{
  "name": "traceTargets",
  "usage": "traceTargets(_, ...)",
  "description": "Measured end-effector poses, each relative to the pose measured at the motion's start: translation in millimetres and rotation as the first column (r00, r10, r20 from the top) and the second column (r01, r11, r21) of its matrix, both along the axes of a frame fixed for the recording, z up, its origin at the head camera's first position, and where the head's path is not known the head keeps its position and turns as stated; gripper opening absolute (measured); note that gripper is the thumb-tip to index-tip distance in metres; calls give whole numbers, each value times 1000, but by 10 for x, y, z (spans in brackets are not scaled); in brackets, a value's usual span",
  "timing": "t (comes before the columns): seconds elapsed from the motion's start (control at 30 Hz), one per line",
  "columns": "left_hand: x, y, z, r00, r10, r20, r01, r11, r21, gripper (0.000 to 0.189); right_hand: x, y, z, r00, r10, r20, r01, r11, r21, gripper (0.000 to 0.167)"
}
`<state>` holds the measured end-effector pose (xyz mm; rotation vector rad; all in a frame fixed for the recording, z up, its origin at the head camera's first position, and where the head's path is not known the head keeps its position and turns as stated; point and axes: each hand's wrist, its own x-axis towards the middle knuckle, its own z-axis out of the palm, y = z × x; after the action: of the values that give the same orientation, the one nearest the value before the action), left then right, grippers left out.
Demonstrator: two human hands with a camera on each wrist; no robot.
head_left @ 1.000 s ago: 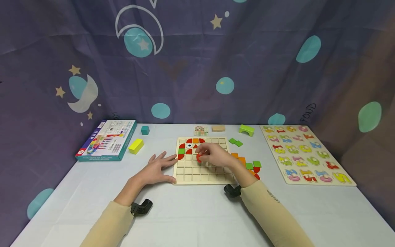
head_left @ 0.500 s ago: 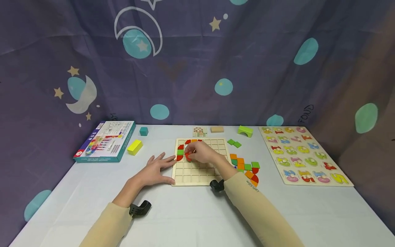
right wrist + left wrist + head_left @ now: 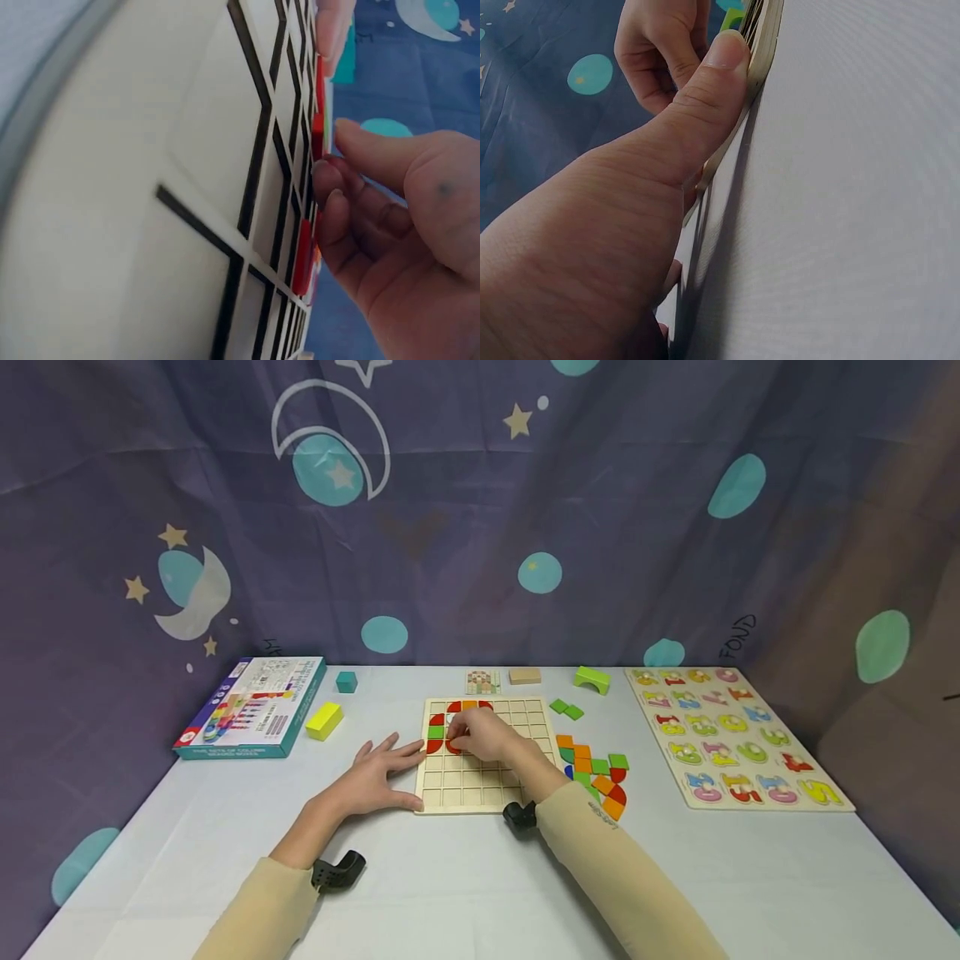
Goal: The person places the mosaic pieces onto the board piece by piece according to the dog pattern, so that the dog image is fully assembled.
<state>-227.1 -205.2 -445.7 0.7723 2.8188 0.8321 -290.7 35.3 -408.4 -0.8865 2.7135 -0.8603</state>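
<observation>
A wooden grid board (image 3: 480, 797) lies mid-table with red, green and orange tiles in its upper-left cells. My right hand (image 3: 487, 737) is over these cells, thumb and curled fingers around a small red tile (image 3: 318, 135), which sits at the grid surface. In the head view that red tile, apparently a quarter circle, shows partly below the fingertips. Another red tile (image 3: 303, 259) stands slightly proud of the grid. My left hand (image 3: 372, 782) is spread at the board's left side, thumb at the near corner and fingertips at the edge. The right hand hides some cells.
Loose orange, green and red tiles (image 3: 582, 764) lie right of the board, two green ones (image 3: 566, 709) farther back. Behind it are a pattern card (image 3: 482, 682), a wood block (image 3: 525, 676) and a green arch (image 3: 592, 680). A number puzzle (image 3: 738, 739) lies right, a box (image 3: 251, 706) left.
My right hand has carried the red tile leftward over the board and lowered it to a cell near the left column. The left hand keeps its place at the board's edge.
</observation>
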Motion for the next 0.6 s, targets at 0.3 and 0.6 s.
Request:
traceTargets(0.3, 7, 9, 5, 1000, 6, 7, -6, 1000, -2, 90, 15, -17, 0, 1000, 27, -13, -26, 998, 48, 5)
traceTargets(0.6, 7, 16, 4, 1000, 7, 7, -7, 1000, -9, 90, 13, -3, 11, 1000, 10, -10, -9, 998, 60, 6)
